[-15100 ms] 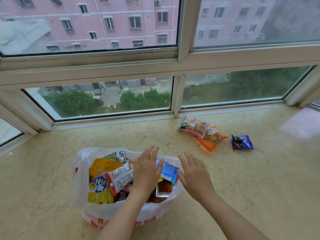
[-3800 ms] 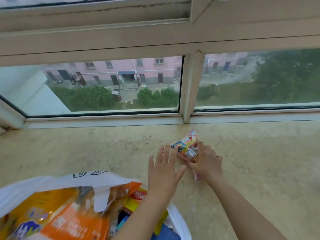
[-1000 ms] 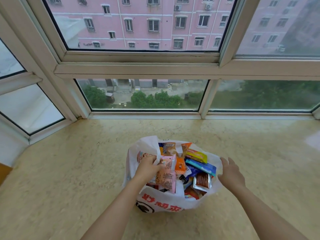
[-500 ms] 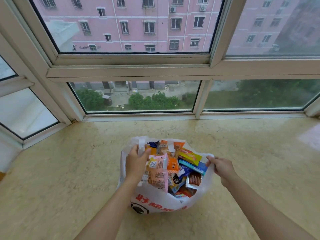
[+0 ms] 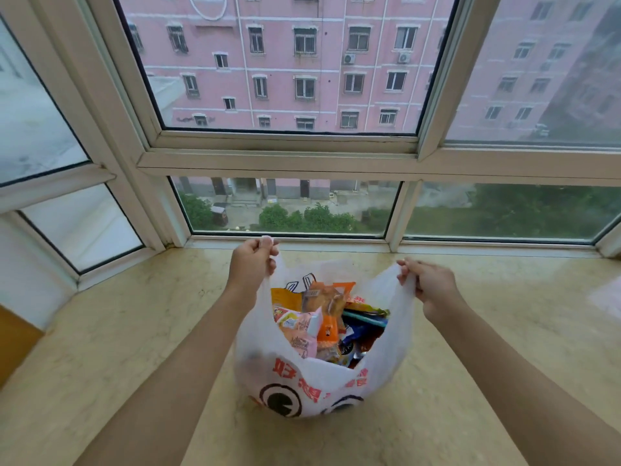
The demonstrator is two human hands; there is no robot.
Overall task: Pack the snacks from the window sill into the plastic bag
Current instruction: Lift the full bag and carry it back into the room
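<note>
I have my left hand [image 5: 252,264] and right hand [image 5: 425,285] each pinched shut on a handle, the plastic bag [image 5: 319,381] of snacks [image 5: 322,321] hanging between and below them

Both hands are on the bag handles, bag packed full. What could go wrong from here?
1. The plastic bag is heaped; if it tips on lifting, top snack packets may spill out.
2. The left hand and right hand each pinch thin film only; a handle could slip or stretch under load.
3. Its mouth gapes wide, so nothing restrains the contents.
</note>
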